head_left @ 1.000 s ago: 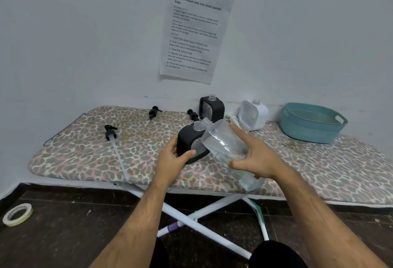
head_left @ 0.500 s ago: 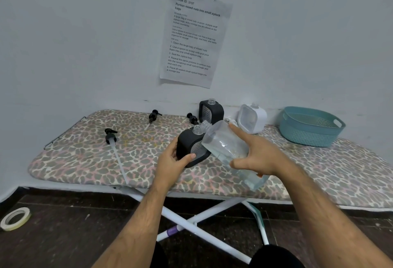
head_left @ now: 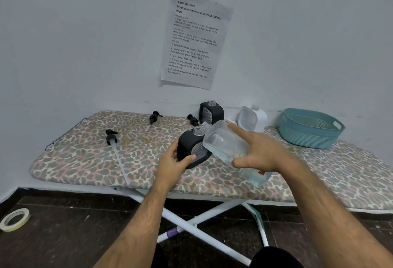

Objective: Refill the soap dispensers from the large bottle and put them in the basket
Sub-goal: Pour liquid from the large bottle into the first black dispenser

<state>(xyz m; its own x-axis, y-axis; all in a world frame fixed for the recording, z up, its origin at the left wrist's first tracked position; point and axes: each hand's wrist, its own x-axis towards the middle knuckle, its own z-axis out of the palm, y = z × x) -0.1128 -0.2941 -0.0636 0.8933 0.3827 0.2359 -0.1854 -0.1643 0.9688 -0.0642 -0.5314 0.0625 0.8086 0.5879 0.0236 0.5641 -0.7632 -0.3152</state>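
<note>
My left hand (head_left: pixel 173 164) grips a black soap dispenser (head_left: pixel 187 146) with its cap off, tilted a little above the ironing board (head_left: pixel 85 157). My right hand (head_left: pixel 261 152) holds the large clear bottle (head_left: pixel 223 142) tipped left, its open neck right beside the dispenser's neck. A second black dispenser (head_left: pixel 211 112) and a white dispenser (head_left: pixel 252 118) stand uncapped at the back by the wall. The teal basket (head_left: pixel 310 128) sits at the back right with nothing visible in it.
Three black pump heads lie loose on the board: one with a long tube (head_left: pixel 111 137) at left, one (head_left: pixel 153 117) further back, one (head_left: pixel 192 119) near the rear black dispenser. A tape roll (head_left: pixel 14 219) lies on the dark floor. A paper sheet (head_left: pixel 194 40) hangs on the wall.
The view has tipped slightly downward. Both hands keep the same hold, with the bottle's neck staying at the dispenser's opening.
</note>
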